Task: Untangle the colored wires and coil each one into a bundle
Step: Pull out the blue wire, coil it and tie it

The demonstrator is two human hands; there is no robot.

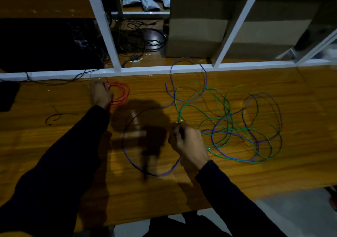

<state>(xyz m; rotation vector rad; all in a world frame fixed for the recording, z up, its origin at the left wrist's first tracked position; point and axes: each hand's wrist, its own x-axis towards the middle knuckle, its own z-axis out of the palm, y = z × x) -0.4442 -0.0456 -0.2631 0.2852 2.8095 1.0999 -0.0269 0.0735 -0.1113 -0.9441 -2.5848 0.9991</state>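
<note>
A: Where is the big tangle lying on the desk?

B: The green wire and purple wire are sprawling in overlapping loops to the right of the right hand and touching it. One purple loop is swinging wide to the left, in front of that hand, so the right hand is much the nearer.

A: And what is it holding?

B: Its fingers are curling round something thin and dark; judging by where the strands are meeting the fist, probably the purple wire, though shadow is hiding the contact.

A: The left hand?

B: It is gripping the orange coil, already bundled, at the far edge of the desk, well apart from the tangle.

A: Anything else unclear?

B: A small dark-red wire is lying at the left, its ends hard to trace.
</note>
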